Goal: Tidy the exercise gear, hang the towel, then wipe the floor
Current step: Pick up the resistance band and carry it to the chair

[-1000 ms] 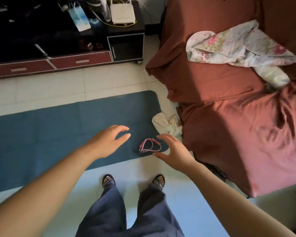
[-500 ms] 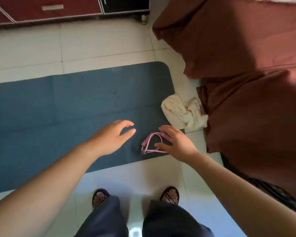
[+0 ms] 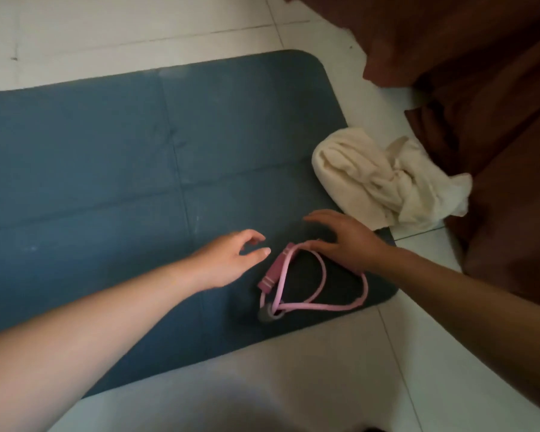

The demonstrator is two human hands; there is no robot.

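Note:
A pink resistance band [image 3: 296, 286] lies looped on the near right corner of a blue exercise mat [image 3: 131, 188] spread on the tiled floor. My right hand [image 3: 346, 238] hovers over the band's upper loop with fingers spread, its thumb touching or just above the band. My left hand [image 3: 231, 260] is open just left of the band, fingers curled loosely, holding nothing. A crumpled cream towel [image 3: 387, 182] lies on the floor, partly over the mat's right edge, beside the sofa.
A sofa under a rust-brown cover [image 3: 487, 88] fills the right side, its cloth hanging to the floor. Pale floor tiles [image 3: 138, 32] run beyond the mat and in front of it [image 3: 325, 385].
The view has dropped closer to the mat; the cabinet and my feet are out of sight. Both hands have come down toward the pink band, the right one reaching its upper loop.

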